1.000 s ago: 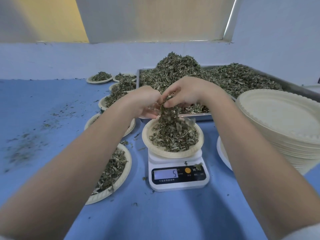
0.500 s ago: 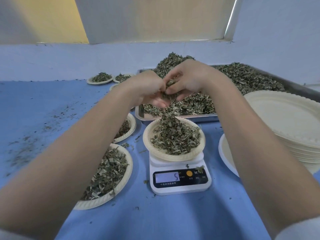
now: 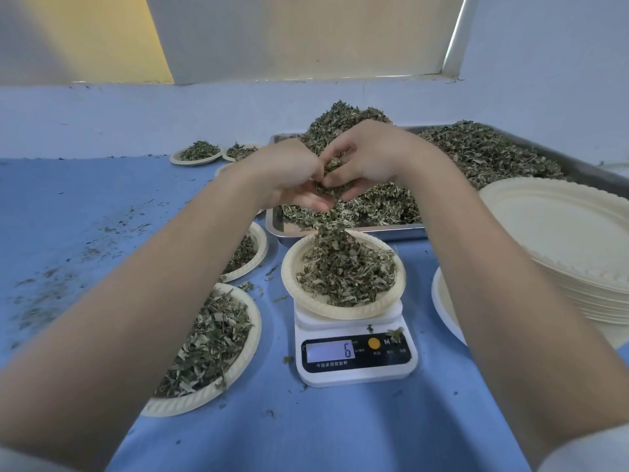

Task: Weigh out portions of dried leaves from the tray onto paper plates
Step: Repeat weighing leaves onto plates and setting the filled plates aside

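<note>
A paper plate [image 3: 340,311] heaped with dried leaves [image 3: 345,270] sits on a small white scale [image 3: 355,356] whose display reads 6. Above it, over the near edge of the metal tray [image 3: 343,231], my left hand [image 3: 289,175] and my right hand [image 3: 371,158] meet, fingers curled round a small clump of leaves [image 3: 332,173] between them. Bits fall from the clump towards the plate. The tray holds a large pile of dried leaves [image 3: 476,155].
Several filled paper plates [image 3: 204,349] line the blue table [image 3: 85,212] to the left of the scale, reaching back to the wall. A tall stack of unused paper plates [image 3: 571,247] stands at the right. Loose leaf crumbs litter the table's left side.
Both hands have risen from just above the plate to above the tray's near edge, still holding leaves. The scale reading went from 5 to 6.
</note>
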Demonstrator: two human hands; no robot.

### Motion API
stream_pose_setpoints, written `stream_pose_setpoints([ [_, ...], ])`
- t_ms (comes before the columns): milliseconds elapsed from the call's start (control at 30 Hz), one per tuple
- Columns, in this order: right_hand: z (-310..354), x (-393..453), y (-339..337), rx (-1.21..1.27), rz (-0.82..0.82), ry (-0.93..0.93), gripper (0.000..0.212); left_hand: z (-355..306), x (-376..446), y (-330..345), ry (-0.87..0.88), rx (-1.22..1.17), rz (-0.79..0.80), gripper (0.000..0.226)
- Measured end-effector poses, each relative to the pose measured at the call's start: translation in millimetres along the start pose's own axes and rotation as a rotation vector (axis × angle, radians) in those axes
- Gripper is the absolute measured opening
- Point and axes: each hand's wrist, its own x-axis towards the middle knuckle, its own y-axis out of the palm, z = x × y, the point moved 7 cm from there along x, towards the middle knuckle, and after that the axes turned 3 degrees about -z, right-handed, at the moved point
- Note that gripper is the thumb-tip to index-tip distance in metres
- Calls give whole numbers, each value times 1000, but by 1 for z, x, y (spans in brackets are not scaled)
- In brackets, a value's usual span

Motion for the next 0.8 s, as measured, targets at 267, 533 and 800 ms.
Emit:
stream_pose_setpoints([
  [267,-15,7,4,-8,12,42,19,10,15,5,-16,38,19,32],
  [533,-29,5,11,-237,137,103,22,23,18,7,-81,314,114,25],
  [800,-27,6,11,-313,124,97,29,23,23,1,-26,345,59,27],
])
